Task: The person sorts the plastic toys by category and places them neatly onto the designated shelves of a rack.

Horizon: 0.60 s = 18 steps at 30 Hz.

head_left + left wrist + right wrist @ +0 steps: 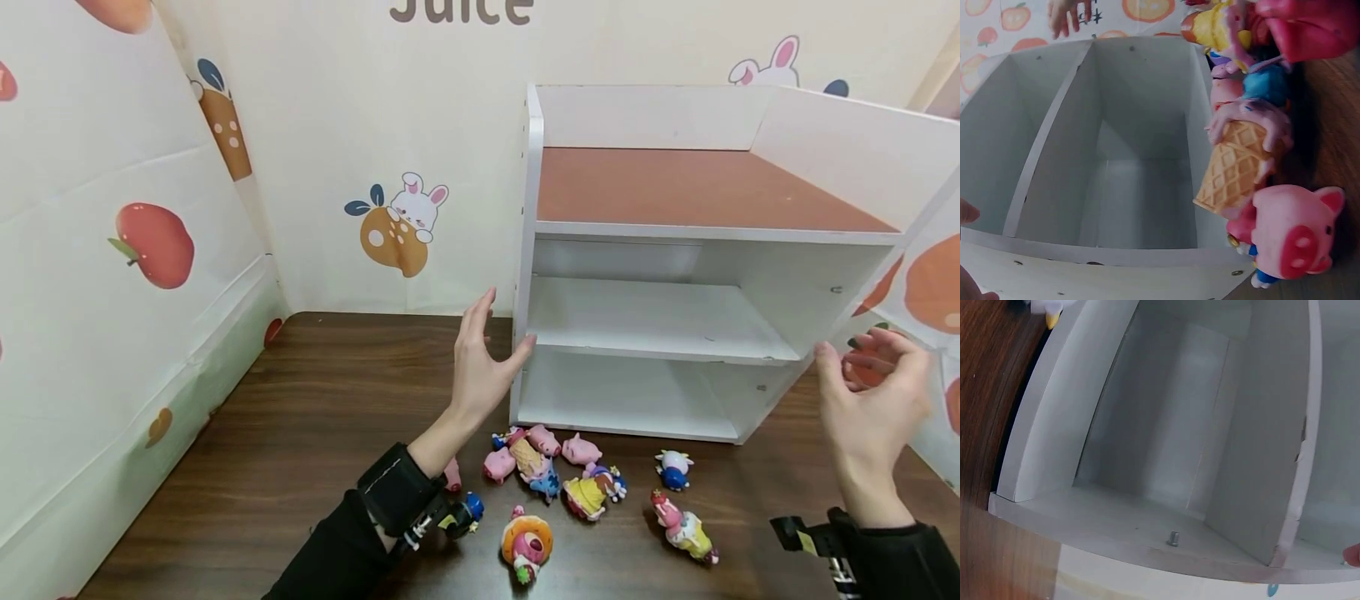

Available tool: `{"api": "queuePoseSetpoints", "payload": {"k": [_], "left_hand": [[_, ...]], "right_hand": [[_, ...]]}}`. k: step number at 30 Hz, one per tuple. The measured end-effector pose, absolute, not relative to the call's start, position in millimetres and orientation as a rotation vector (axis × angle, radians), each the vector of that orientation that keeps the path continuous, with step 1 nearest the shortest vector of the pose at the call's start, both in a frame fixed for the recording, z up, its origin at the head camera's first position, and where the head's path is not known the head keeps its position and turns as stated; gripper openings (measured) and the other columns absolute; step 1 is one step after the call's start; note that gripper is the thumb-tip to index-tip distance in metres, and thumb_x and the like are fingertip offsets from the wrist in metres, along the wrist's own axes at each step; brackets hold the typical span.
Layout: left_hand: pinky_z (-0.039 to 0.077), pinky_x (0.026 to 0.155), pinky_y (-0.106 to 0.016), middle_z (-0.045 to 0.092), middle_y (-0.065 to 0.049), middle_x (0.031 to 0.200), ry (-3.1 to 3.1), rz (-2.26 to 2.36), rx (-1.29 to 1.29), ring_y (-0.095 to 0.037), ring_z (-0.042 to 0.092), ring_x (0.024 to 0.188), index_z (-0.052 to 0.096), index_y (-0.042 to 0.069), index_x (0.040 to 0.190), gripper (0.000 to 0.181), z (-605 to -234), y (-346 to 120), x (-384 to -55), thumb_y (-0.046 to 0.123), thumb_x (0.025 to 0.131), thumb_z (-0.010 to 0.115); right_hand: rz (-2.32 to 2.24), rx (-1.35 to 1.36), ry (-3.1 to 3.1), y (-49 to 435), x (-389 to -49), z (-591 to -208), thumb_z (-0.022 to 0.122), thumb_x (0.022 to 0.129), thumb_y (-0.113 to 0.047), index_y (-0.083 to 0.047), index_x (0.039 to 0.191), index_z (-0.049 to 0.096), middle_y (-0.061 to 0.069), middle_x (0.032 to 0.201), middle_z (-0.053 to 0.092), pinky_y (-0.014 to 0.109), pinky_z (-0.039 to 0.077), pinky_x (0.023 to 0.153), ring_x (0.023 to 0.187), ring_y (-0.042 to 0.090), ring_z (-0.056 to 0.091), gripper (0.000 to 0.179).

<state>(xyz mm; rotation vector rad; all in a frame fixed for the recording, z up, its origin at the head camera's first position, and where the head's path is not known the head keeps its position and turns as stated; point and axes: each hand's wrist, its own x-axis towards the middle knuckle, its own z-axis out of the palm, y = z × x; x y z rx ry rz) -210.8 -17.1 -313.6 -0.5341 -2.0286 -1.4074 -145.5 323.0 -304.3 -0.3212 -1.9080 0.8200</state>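
Observation:
A small white shelf unit [652,354] with a brown-topped upper board stands on the wooden table. My left hand [482,367] is raised beside its left panel, fingers straight and thumb spread toward the panel; whether the thumb touches it I cannot tell. On the other side, my right hand [873,392] hangs by the right panel with loosely bent fingers and nothing in them. Several toy figures lie in front of the unit: pink pigs [581,450], an ice-cream-cone figure [1238,165], a figure with an orange ring [527,542], and a yellow-dressed figure [587,497].
A blue-and-white cow figure [674,469] and a pink-and-yellow figure [684,527] lie apart toward the right. A blue figure [472,508] is partly hidden by my left wrist. Printed wall sheets [322,117] enclose the table [247,467] behind and at the left.

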Motion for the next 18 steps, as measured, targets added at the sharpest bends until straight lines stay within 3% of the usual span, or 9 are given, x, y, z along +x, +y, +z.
{"api": "queuePoseSetpoints", "payload": {"k": [4,7,9,12,15,18], "left_hand": [[0.043,0.082,-0.044,0.039,-0.013,0.132,-2.081,-1.460,-0.513,-0.025,0.041,0.113,0.033,0.006,0.136,0.071,-311,-11,-218,0.022,0.076,0.069],[0.041,0.086,-0.043,0.036,-0.013,0.135,-2.120,-1.483,-0.519,-0.029,0.043,0.112,0.031,0.005,0.137,0.073,-308,-7,-223,0.022,0.076,0.068],[0.040,0.088,-0.042,0.036,-0.014,0.136,-2.140,-1.491,-0.523,-0.031,0.044,0.112,0.030,0.004,0.137,0.073,-307,-4,-226,0.022,0.076,0.067],[0.039,0.090,-0.039,0.035,-0.015,0.136,-2.147,-1.507,-0.540,-0.029,0.043,0.115,0.029,0.001,0.136,0.072,-305,-1,-231,0.019,0.077,0.065],[0.041,0.089,-0.036,0.038,-0.018,0.134,-2.140,-1.503,-0.552,-0.026,0.043,0.115,0.030,-0.002,0.136,0.068,-304,2,-234,0.015,0.078,0.063],[0.042,0.088,-0.034,0.040,-0.019,0.132,-2.126,-1.487,-0.568,-0.024,0.043,0.115,0.030,-0.004,0.135,0.064,-303,3,-236,0.009,0.079,0.060]], "right_hand": [[0.873,-0.398,-1.983,328,-154,-304,0.056,0.085,-0.023,-0.018,0.130,0.037,-0.009,0.111,0.048,0.012,0.031,0.073,0.090,-0.005,0.043,0.049],[0.938,-0.436,-2.061,333,-160,-303,0.056,0.085,-0.024,-0.022,0.133,0.034,0.007,0.124,0.048,0.015,0.034,0.081,0.098,0.001,0.045,0.053],[0.976,-0.447,-2.117,336,-164,-301,0.056,0.085,-0.025,-0.026,0.134,0.034,0.009,0.128,0.046,0.016,0.037,0.082,0.098,0.002,0.047,0.053],[1.018,-0.427,-2.181,340,-169,-300,0.056,0.085,-0.025,-0.030,0.133,0.037,0.009,0.128,0.047,0.011,0.040,0.073,0.087,-0.006,0.047,0.051],[0.999,-0.389,-2.222,341,-173,-300,0.056,0.086,-0.025,-0.026,0.132,0.040,0.011,0.127,0.048,0.004,0.036,0.063,0.084,-0.009,0.047,0.049],[0.982,-0.371,-2.245,341,-177,-300,0.054,0.086,-0.025,-0.020,0.131,0.041,0.013,0.126,0.048,0.007,0.040,0.071,0.095,-0.001,0.049,0.046]]}}
